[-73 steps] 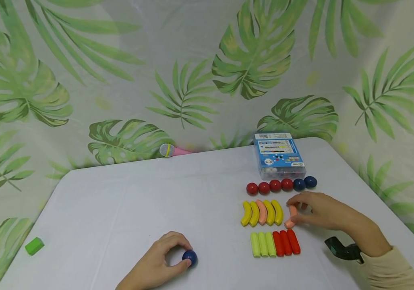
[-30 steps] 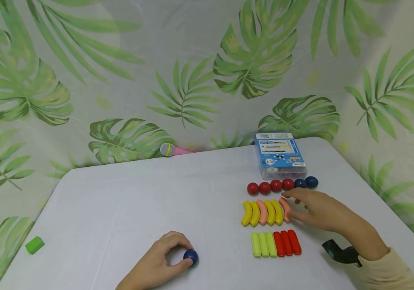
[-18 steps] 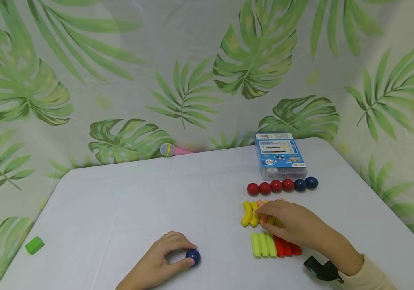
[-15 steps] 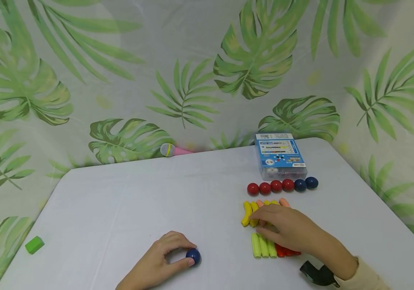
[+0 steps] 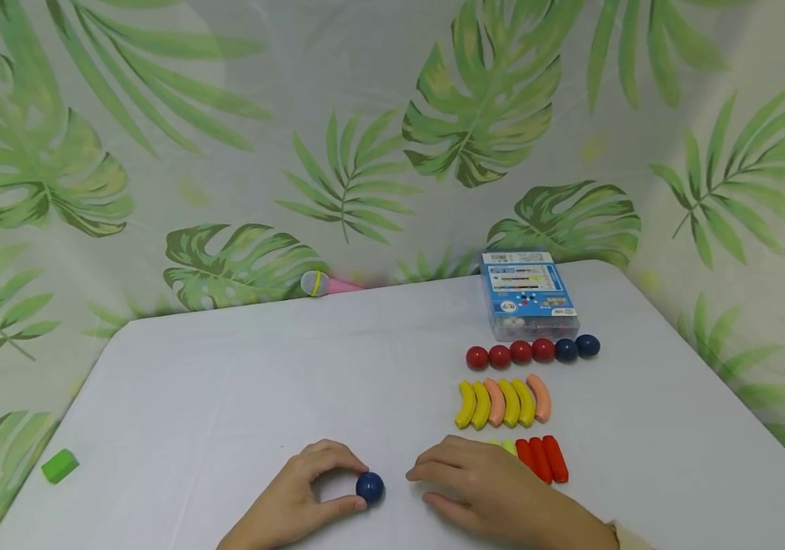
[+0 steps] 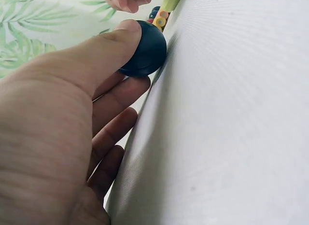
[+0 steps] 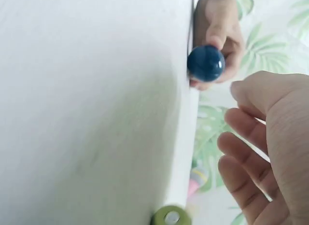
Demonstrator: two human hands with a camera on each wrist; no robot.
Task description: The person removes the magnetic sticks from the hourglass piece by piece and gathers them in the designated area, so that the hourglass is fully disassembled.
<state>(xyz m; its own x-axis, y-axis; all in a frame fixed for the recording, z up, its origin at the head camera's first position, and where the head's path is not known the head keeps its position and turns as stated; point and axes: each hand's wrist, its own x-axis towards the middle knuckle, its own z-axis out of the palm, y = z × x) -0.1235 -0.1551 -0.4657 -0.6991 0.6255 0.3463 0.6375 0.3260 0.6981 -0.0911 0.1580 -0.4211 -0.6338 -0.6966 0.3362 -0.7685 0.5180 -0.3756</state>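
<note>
Desk (image 5: 241,382), white cover, leaf-print backdrop behind it.

Container: one clear plastic box (image 5: 528,298) with a blue printed label on its lid, standing at the far right of the desk. Small pieces show through its front wall; their kind and number cannot be told.

Counts, all placed relative to the box:
- Just in front of the box, one row of six balls: four red balls (image 5: 510,354), then two blue balls (image 5: 576,347) at the right end, each touching its neighbour.
- Nearer the person than that row, five curved pieces side by side: three yellow curved pieces (image 5: 481,404) and two peach curved pieces (image 5: 539,397).
- Nearer again, a row of straight sticks: three red sticks (image 5: 541,459) visible; yellow-green sticks (image 5: 508,445) beside them are mostly hidden under the right hand, count not determinable.

Dark blue ball (image 5: 369,487): on the desk, well to the near left of the box. Left hand (image 5: 299,496) pinches it between thumb and forefinger; the left wrist view shows the thumb pressed on top of the ball.

Right hand (image 5: 485,489): fingers relaxed and spread, holding nothing, palm down, fingertips near the dark blue ball but apart from it.

Other: one green block (image 5: 59,465) at the far left desk edge; one pink toy microphone (image 5: 327,285) at the back edge, left of the box.
</note>
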